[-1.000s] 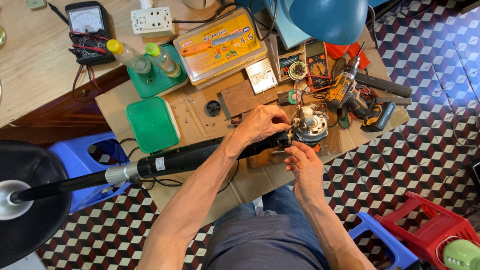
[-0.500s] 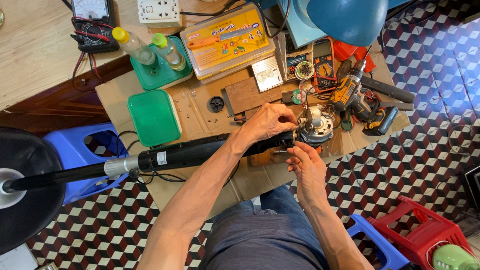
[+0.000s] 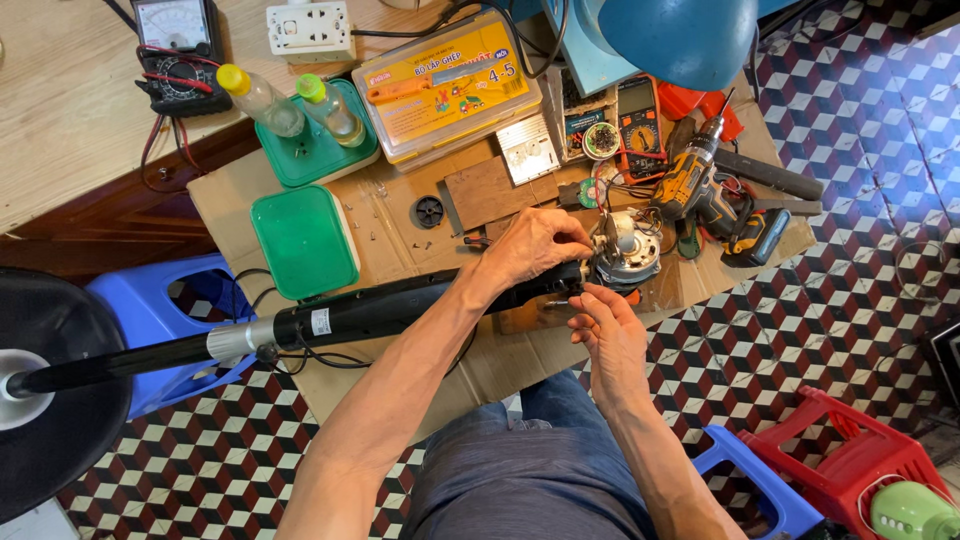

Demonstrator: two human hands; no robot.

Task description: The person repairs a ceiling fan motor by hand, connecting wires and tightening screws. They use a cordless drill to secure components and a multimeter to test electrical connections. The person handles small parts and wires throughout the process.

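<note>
A black stand-fan pole (image 3: pixel 350 312) lies across the cardboard-covered table, its round base (image 3: pixel 45 400) at the far left. At the pole's right end sits the bare fan motor (image 3: pixel 628 250) with wires. My left hand (image 3: pixel 530 245) grips the black neck of the pole just beside the motor, fingertips touching the motor housing. My right hand (image 3: pixel 608 330) is just below the motor, fingers pinched together at the neck's underside; what they pinch is too small to tell.
A yellow cordless drill (image 3: pixel 700 190), a multimeter (image 3: pixel 637 112), a yellow-lidded parts box (image 3: pixel 450 85), a green box (image 3: pixel 303 242), two squeeze bottles (image 3: pixel 290 105) and loose screws lie on the cardboard (image 3: pixel 400 240). Blue stools (image 3: pixel 150 310) and a red stool (image 3: pixel 850 460) flank my knees.
The view has shifted slightly. My right hand has stayed under the motor neck with small finger movements; my left hand keeps its grip.
</note>
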